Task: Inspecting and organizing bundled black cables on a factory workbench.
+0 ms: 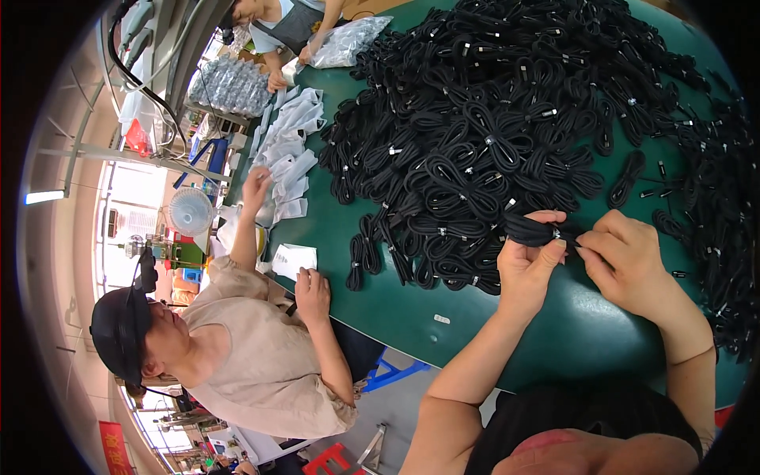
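Black coiled cable bundle (541, 230) is pinched in the fingers (554, 245) of the left hand (529, 261), just above the green desk (475, 317); the right hand (629, 257) fingers close narrowly at its tied end. The cable heap (507, 119) lies beyond; a co-worker (253, 348) handles white bags (289, 150).

Green table (554, 332): black coiled cables (507, 119) heaped; white sleeves (289, 150) piled at left edge.
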{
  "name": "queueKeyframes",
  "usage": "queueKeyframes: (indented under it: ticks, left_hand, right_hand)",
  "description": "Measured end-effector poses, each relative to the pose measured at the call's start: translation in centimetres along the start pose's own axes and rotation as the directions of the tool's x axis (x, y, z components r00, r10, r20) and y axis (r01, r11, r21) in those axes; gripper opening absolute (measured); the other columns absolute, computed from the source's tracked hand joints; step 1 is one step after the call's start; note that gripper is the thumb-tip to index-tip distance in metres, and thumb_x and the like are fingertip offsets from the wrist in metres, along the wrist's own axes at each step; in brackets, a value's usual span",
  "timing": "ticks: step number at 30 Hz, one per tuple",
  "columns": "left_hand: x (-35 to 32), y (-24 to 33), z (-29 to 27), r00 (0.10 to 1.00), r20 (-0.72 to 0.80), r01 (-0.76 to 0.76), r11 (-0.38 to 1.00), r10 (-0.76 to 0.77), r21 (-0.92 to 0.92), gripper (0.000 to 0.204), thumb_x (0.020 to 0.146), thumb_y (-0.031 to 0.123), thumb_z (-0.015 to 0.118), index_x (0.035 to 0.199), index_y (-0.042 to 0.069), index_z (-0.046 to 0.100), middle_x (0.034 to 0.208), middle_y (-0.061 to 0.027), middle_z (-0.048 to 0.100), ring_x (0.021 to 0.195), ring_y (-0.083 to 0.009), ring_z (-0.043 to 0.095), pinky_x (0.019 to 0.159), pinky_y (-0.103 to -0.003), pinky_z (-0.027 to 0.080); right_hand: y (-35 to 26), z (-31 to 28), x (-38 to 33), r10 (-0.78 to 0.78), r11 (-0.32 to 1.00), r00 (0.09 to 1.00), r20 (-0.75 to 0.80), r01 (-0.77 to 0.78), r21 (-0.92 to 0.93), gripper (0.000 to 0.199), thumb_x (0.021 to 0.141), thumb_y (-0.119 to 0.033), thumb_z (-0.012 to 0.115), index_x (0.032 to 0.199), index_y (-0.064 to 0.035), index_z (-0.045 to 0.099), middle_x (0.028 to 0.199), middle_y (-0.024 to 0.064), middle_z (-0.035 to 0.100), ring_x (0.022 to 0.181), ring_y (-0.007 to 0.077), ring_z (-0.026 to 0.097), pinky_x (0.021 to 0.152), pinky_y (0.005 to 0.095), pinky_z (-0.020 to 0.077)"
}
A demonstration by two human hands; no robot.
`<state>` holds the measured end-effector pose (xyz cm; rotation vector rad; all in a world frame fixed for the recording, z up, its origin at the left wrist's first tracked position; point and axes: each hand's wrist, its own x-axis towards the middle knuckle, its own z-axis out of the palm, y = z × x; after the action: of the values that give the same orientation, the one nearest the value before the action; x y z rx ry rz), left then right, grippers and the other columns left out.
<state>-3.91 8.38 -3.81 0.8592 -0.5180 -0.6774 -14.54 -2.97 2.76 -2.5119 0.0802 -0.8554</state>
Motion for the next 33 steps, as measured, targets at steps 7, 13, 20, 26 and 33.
queueKeyframes:
  ticks: [7,13,20,26,33]
  left_hand:
    - [-0.8,-0.2,0.6,0.993,0.052,0.100,0.990,-0.106,0.098,0.031,0.080,0.004,0.063,0.108,-0.001,0.050,0.107,-0.0143,0.057,0.079,-0.0130,0.057,0.063,-0.025,0.050]
    - [-0.2,-0.6,0.3,0.992,0.050,0.121,0.991,-0.119,-0.048,0.031,0.082,0.008,0.062,0.109,0.000,0.049,0.107,-0.0143,0.057,0.080,-0.0139,0.057,0.060,-0.025,0.049]
    - [-0.9,-1.2,0.8,0.978,0.058,0.204,0.978,-0.202,-0.031,0.026,0.084,0.009,0.059,0.108,0.002,0.051,0.110,-0.0106,0.056,0.084,-0.0138,0.056,0.061,-0.025,0.048]
    - [-0.2,0.1,-0.1,0.998,-0.030,0.049,0.993,-0.053,-0.106,0.024,0.085,0.006,0.056,0.108,0.001,0.050,0.111,-0.0140,0.055,0.083,-0.0144,0.056,0.062,-0.026,0.049]
    - [-0.6,-0.3,0.6,0.997,0.033,0.076,0.990,-0.073,-0.116,0.025,0.084,0.008,0.059,0.107,0.003,0.050,0.113,-0.0152,0.054,0.086,-0.0163,0.058,0.064,-0.027,0.050]
  right_hand:
    - [-0.3,0.1,0.2,-0.056,0.997,0.998,0.007,0.056,-0.056,0.019,0.063,0.003,0.065,0.080,0.0000,0.059,0.070,0.0072,0.050,0.054,0.0218,0.053,0.047,0.0311,0.0417]
    - [-0.1,0.3,0.6,0.037,0.999,0.999,0.011,-0.037,-0.018,0.017,0.064,0.003,0.064,0.080,0.0016,0.058,0.070,0.0088,0.050,0.057,0.0234,0.054,0.048,0.0327,0.0422]
    - [-0.3,0.1,0.4,0.020,0.999,0.999,0.030,-0.021,0.043,0.014,0.066,0.003,0.064,0.078,0.0015,0.058,0.069,0.0085,0.050,0.056,0.0240,0.053,0.049,0.0331,0.0426]
    - [0.3,0.0,0.4,0.023,0.999,0.998,0.063,-0.021,-0.039,0.017,0.066,0.000,0.065,0.080,-0.0001,0.056,0.072,0.0092,0.049,0.059,0.0244,0.053,0.052,0.0336,0.0430]
    - [-0.4,0.2,0.8,-0.059,0.997,0.998,0.003,0.059,-0.052,0.018,0.065,0.002,0.063,0.081,-0.0015,0.055,0.075,0.0087,0.049,0.063,0.0241,0.054,0.052,0.0337,0.0442]
